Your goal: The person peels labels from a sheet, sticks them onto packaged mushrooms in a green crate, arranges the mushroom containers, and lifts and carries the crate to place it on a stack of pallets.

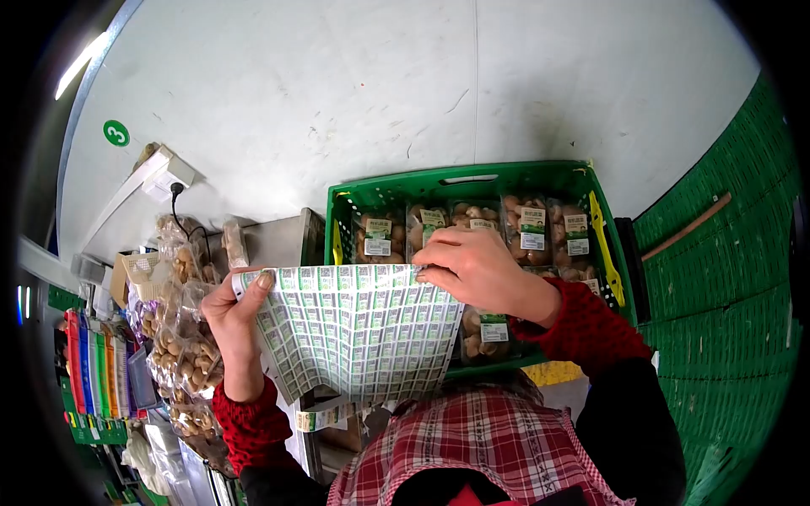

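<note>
A large sheet of small green-and-white printed stickers point(359, 329) hangs in front of me, bent along its middle. At its upper left corner, my left hand point(234, 316) pinches it between thumb and fingers. My right hand point(481, 274) is closed at the upper right edge, thumb and fingertips pressed together there. Whether a single sticker has lifted under those fingertips is too small to make out. Behind the sheet stands a green plastic crate point(384, 183) holding several clear packs of brown mushrooms point(527, 228) with labels. The sheet and my right hand hide part of the crate.
Bagged mushrooms point(181, 358) pile up on the left, near a power socket point(169, 174) with a black cable. Stacked green crates point(717, 287) line the right side, a wooden stick point(688, 226) against them. Coloured crates point(99, 367) stand far left. A white wall point(405, 84) rises behind.
</note>
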The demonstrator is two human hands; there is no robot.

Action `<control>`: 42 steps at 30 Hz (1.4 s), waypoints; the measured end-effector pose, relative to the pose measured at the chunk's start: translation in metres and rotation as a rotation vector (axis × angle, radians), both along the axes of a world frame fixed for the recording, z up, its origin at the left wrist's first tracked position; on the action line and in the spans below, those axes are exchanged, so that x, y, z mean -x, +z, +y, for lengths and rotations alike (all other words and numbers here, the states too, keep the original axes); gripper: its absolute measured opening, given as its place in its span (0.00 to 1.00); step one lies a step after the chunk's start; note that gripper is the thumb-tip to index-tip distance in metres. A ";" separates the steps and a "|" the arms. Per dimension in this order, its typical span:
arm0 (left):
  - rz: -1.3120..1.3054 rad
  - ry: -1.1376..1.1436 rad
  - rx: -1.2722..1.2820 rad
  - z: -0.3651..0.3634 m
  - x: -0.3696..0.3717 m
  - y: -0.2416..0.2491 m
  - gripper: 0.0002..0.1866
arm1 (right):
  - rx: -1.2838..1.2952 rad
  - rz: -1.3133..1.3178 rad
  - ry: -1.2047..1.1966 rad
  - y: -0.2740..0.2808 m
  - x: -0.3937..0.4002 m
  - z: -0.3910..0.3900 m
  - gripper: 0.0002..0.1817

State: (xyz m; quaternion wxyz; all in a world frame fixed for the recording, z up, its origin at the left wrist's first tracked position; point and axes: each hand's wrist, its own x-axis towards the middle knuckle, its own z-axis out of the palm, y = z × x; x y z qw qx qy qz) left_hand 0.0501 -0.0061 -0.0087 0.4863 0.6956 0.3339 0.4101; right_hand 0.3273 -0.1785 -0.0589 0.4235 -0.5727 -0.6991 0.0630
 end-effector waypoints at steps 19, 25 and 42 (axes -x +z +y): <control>0.130 0.066 0.303 0.045 -0.051 -0.074 0.08 | -0.209 -0.188 -0.171 -0.063 0.006 -0.012 0.10; 0.247 0.169 0.308 0.054 -0.033 -0.072 0.07 | 0.248 1.064 -0.517 -0.079 -0.084 -0.062 0.04; 0.108 0.221 0.321 0.050 0.022 -0.090 0.10 | 0.288 0.227 -1.065 -0.195 -0.226 -0.140 0.09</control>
